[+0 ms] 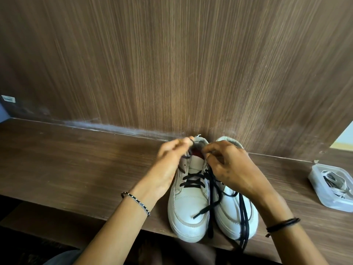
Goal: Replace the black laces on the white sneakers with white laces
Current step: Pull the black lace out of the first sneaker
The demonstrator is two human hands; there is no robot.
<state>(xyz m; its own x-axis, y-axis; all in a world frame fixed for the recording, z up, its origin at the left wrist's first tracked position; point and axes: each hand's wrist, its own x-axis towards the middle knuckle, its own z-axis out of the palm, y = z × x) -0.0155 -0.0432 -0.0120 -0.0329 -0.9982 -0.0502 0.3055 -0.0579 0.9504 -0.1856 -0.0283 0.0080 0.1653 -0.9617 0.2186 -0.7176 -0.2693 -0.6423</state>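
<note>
Two white sneakers stand side by side at the lower centre of the frame, toes toward the viewer and heels close to the back panel: sneaker A [188,213] on the frame's left, sneaker B [228,209] on its right, their inner sides touching. A black lace [193,180] crosses the lower eyelets of sneaker A in a few rows; the upper eyelets are unthreaded. Its loose lengths run down over both toes, and some hang past the front edge of the worktop [66,159].

The left hand [168,165], coming in from the lower left, pinches one end of the black lace between thumb and forefinger, raised just above the collar of sneaker A. The right hand [235,169] covers the upper part of sneaker B. Its fingers are curled, and thumb and forefinger close on the lace at the right-of-frame eyelet row of sneaker A. Motion blur hides the exact contact.

Each wrist bears a bracelet: a beaded band [136,199] on the left, a dark cord [282,224] on the right.

At the right edge of the frame, well apart from the sneakers, a clear plastic container [313,176] sits on the worktop with white laces [333,183] coiled inside. The wood-grain panel [172,64] fills the upper frame, and a small white label [8,98] shows at its far left.
</note>
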